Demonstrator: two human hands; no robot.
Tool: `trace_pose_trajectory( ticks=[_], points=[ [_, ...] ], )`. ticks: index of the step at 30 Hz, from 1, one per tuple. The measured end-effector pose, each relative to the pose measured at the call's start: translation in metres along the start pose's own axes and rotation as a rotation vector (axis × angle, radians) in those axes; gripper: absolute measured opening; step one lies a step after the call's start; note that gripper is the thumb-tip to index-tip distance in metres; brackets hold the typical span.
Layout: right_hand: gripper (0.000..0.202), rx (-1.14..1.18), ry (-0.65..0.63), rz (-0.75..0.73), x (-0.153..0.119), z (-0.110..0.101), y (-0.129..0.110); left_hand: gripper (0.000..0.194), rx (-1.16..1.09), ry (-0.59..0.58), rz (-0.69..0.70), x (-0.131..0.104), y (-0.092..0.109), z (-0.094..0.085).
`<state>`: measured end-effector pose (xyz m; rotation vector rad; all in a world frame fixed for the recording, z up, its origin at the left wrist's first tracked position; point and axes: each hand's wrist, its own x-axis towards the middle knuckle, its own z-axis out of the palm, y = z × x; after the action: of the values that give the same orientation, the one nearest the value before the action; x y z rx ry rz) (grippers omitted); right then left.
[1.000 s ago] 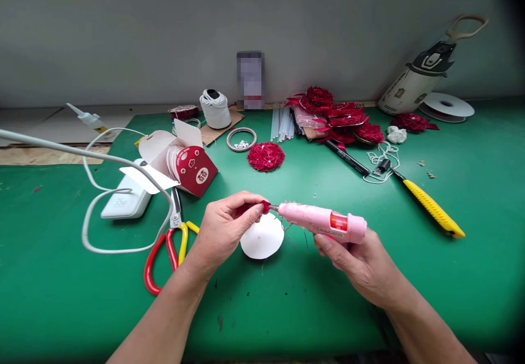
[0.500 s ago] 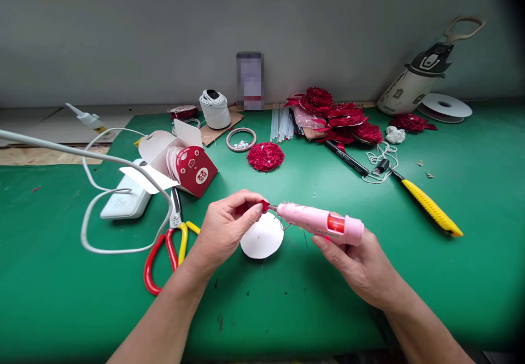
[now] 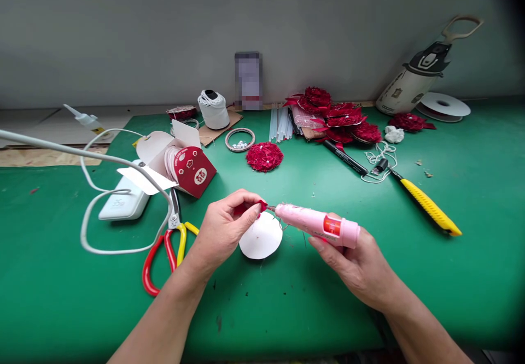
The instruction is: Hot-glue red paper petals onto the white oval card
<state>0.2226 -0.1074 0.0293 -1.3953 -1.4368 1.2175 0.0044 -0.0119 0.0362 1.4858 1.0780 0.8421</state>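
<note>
Between the thumb and fingers of my left hand (image 3: 225, 227) is a piece of red ribbon (image 3: 263, 205), mostly hidden by the fingers. My right hand (image 3: 356, 265) is wrapped round a pink hot glue gun (image 3: 315, 223). The gun points left, and its metal nozzle meets or nearly meets the edge of the ribbon; which of the two I cannot tell. Below them a white round disc (image 3: 261, 238) lies flat on the green mat (image 3: 295, 315). Just beyond the hands lies a red ribbon rosette (image 3: 264, 157).
To the left are red-and-yellow-handled scissors (image 3: 174, 244), a white power bank (image 3: 125, 200) with a looping cable, and an open red box (image 3: 194, 170). Glue sticks (image 3: 281, 123), a pile of red rosettes (image 3: 344, 117), a black marker (image 3: 345, 158) and a yellow utility knife (image 3: 429, 205) lie behind and right.
The whole view has shifted very slightly. Both hands keep the same hold, with the glue gun's nozzle still at the ribbon's edge.
</note>
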Motion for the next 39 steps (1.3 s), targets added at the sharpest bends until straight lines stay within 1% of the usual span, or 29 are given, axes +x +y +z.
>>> trace_pose_trajectory(
  ticks=[9, 16, 20, 24, 26, 28, 30, 32, 35, 37, 39],
  points=[
    [0.020, -0.006, 0.013, -0.013, 0.000, 0.000, 0.001, 0.014, -0.024, 0.023, -0.049, 0.000, 0.002, 0.001],
    [0.020, -0.030, 0.011, -0.039, 0.000, 0.000, 0.002, 0.015, -0.199, 0.042, -0.101, -0.001, -0.003, 0.000],
    [0.026, -0.076, 0.017, -0.058, 0.000, -0.002, -0.003, 0.017, -0.300, 0.053, -0.142, 0.000, -0.002, 0.000],
    [0.036, -0.051, 0.047, -0.042, 0.001, -0.005, -0.009, 0.020, -0.326, 0.114, -0.162, 0.002, 0.001, -0.002],
    [0.037, -0.024, 0.014, -0.058, 0.003, -0.008, -0.010, 0.020, -0.298, 0.153, -0.139, 0.003, 0.003, -0.004],
    [0.038, -0.004, -0.056, -0.103, 0.006, -0.010, -0.010, 0.019, -0.254, 0.180, -0.112, 0.003, 0.003, -0.006],
    [0.038, 0.014, -0.133, -0.114, 0.008, -0.010, -0.011, 0.019, -0.213, 0.186, -0.105, 0.003, 0.004, -0.008],
    [0.037, 0.037, -0.185, -0.096, 0.010, -0.010, -0.012, 0.020, -0.181, 0.181, -0.115, 0.001, 0.006, -0.008],
    [0.037, 0.052, -0.211, -0.031, 0.010, -0.008, -0.012, 0.018, -0.128, 0.161, -0.144, -0.003, 0.009, -0.004],
    [0.039, 0.024, -0.223, 0.011, 0.011, -0.007, -0.010, 0.016, -0.080, 0.131, -0.165, -0.006, 0.010, -0.001],
    [0.040, -0.023, -0.240, 0.016, 0.011, -0.008, -0.006, 0.016, -0.039, 0.119, -0.178, -0.011, 0.008, 0.001]
  ],
)
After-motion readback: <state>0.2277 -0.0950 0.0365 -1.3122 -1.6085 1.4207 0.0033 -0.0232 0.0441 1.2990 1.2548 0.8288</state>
